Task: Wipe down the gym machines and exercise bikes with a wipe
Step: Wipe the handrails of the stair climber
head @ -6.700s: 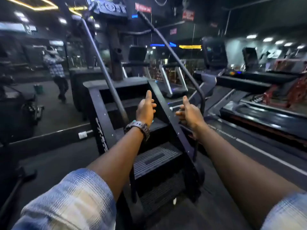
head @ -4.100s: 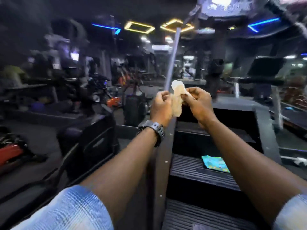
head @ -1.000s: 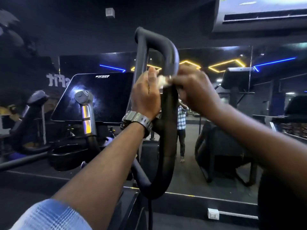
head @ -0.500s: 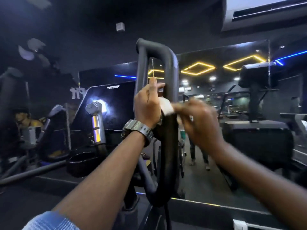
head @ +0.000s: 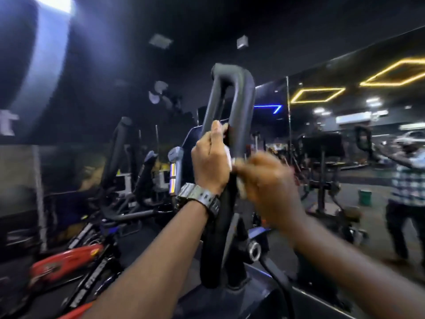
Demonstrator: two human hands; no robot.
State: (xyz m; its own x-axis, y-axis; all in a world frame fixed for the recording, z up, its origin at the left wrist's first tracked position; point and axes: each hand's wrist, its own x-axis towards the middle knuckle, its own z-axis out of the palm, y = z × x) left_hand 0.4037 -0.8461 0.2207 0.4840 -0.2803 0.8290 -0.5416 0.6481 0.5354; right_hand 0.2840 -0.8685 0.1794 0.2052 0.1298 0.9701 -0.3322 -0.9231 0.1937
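Dim gym, head view, both bare arms raised to a looped black handlebar (head: 239, 107) on an exercise machine.

Left hand (head: 210, 166) wrapped around the left upright of the loop, fingers curled shut on the tube, thumb up along it. Grey wristwatch (head: 199, 200) on that wrist, strap facing camera.

Right hand (head: 264, 183) motion-blurred, at the right upright just below the left hand's level. Fingers look bunched together, pinching a white wipe (head: 228, 157) against the bar. Exact finger layout: cannot tell, too smeared.

Wipe visible only as a small pale patch between the two hands, touching the handlebar and tucked by the left palm's edge; a second pale bit peeks out under the right fingers. Rest hidden.

Handlebar upright, slight lean, padded grey-black, running down to a dark base at bottom centre.

Behind left: row of dark machines with grey-capped handles (head: 176, 157), one with a lit strip. Red-shrouded bikes (head: 66, 261) low left, blurred.

Right side: wall mirror (head: 345, 139) reflecting yellow diamond ceiling lights (head: 317, 95), a blue light strip, more equipment, and a person in a checked shirt (head: 407, 187) with arms raised. Small green bucket (head: 364, 196) on the floor in the reflection, near that figure.

Bright ceiling lamp top left, washed out.
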